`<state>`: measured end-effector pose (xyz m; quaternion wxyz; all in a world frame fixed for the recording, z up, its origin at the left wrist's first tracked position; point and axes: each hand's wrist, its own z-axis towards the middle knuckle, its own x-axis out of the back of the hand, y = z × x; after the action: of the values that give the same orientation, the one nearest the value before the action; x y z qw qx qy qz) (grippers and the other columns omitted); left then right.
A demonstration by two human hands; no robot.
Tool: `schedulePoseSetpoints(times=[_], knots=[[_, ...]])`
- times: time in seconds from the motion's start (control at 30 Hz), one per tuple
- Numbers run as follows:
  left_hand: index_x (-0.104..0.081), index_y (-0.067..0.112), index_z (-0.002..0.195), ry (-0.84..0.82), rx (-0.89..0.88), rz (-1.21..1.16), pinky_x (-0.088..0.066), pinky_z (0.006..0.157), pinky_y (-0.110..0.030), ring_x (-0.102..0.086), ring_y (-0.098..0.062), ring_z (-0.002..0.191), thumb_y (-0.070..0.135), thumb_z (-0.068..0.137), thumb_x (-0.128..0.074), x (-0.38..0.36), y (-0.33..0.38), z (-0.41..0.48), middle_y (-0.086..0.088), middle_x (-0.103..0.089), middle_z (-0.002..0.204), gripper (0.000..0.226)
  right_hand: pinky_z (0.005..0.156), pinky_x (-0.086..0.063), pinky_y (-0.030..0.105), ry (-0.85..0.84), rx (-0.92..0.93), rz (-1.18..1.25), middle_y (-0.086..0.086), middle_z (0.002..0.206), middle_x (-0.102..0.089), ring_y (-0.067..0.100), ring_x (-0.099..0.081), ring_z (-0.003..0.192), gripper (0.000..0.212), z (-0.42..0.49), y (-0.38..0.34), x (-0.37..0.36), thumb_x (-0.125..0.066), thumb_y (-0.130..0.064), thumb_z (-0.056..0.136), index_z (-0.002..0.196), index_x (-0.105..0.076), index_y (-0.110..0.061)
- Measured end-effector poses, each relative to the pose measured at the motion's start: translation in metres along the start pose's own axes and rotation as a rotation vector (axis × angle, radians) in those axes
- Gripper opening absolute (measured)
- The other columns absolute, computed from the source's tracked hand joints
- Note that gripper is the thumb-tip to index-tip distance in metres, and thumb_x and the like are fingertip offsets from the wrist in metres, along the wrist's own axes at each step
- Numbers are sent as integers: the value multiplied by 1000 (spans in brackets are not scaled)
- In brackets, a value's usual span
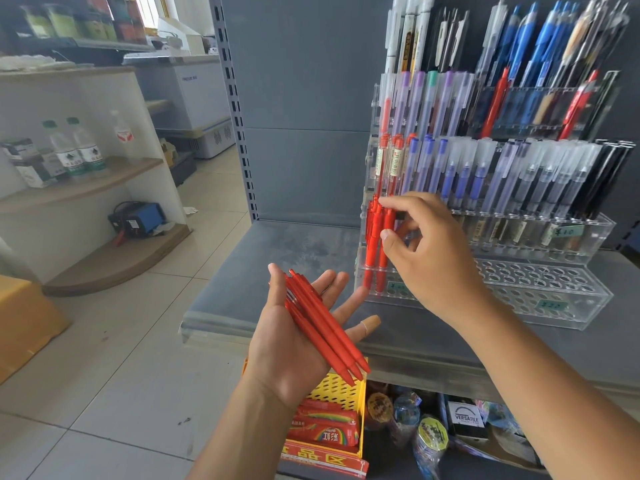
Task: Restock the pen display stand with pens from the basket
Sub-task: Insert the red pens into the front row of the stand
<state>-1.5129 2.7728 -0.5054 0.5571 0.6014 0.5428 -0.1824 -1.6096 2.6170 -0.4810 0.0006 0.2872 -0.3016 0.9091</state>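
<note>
Midway: right hand [433,258] pinches a slotted pen [381,251] at the stand's [568,306] left end; left hand [294,341], fingers flat, carries spare pens [322,327]; most front-row holes [540,275] are unfilled.

Bare shelf [294,247] L of stand [588,299]; empty front holes [540,275] R of red pens [375,247]; packed tiers [519,174] above.

Plain red pens [322,327] before the clear pen display stand [561,306] — standing red pens [375,244] at its left end, blue pens [459,183] on its middle tier; beneath it, a yellow hole-patterned basket [337,389].
</note>
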Motion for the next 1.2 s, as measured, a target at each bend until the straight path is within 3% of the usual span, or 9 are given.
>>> schedulePoseSetpoints(times=[0.27,0.4,0.53,0.67,0.73,0.83,0.93,1.03,1.2], knots=[[-55,1,135,-13,17,-13,-50,91,-65,-69,-44,110,74,88,-41,4,0,3,-17,-69,127,88,82,-37,2,60,8,-2,-2,121,-49,4,-54,90,39,-2,-8,1,-62,-9,94,132,-57,-18],[-50,2,140,-43,10,-30,-45,99,-65,-65,-45,117,81,83,-40,11,-1,9,-19,-66,132,98,82,-39,4,127,174,-105,-1,112,-53,5,-50,87,33,-6,-29,3,-56,-13,94,127,-59,-11],[-46,1,146,-108,36,-20,-36,114,-59,-57,-43,129,88,78,-39,17,1,13,-22,-58,141,110,64,-45,14,-236,77,-14,-15,94,-59,5,-56,69,24,-16,-51,-8,-55,-24,98,121,-63,-24],[-68,-1,121,-110,61,15,-55,97,-54,-68,-41,113,90,77,-38,12,-1,7,-22,-68,126,105,85,-48,25,-596,-112,-44,-12,110,-63,4,-59,96,32,-26,-54,-23,-53,-38,100,130,-58,-29],[-67,-1,115,-77,54,-4,-54,97,-54,-68,-39,113,89,77,-42,14,-1,7,-17,-68,123,101,90,-46,28,-680,-143,-45,-9,117,-60,8,-57,104,33,-29,-55,-26,-53,-42,100,130,-58,-29],[-63,3,124,-42,50,-6,-49,105,-54,-63,-38,122,89,75,-45,15,-2,8,-16,-61,132,100,86,-48,26,-710,-195,30,-10,111,-64,6,-60,97,34,-29,-56,-28,-56,-37,100,133,-57,-28],[-64,0,125,-35,34,41,-47,105,-54,-67,-39,116,88,75,-44,17,-4,8,-18,-68,125,103,78,-49,20,-733,-298,141,-15,93,-63,2,-63,87,47,-30,-56,-31,-59,-32,99,145,-49,-25],[-71,1,116,-27,12,26,-45,108,-54,-68,-38,114,86,76,-43,16,-5,9,-21,-70,121,99,73,-48,20,-716,-315,183,-17,88,-61,2,-61,82,32,-31,-54,-31,-59,-30,99,131,-61,-26],[-65,-2,124,-24,-10,56,-60,88,-48,-71,-38,108,85,80,-37,11,-4,9,-24,-68,123,102,70,-61,45,-568,-311,245,2,90,-72,19,-71,73,18,-21,-58,-15,-56,-26,99,114,-65,-24]])
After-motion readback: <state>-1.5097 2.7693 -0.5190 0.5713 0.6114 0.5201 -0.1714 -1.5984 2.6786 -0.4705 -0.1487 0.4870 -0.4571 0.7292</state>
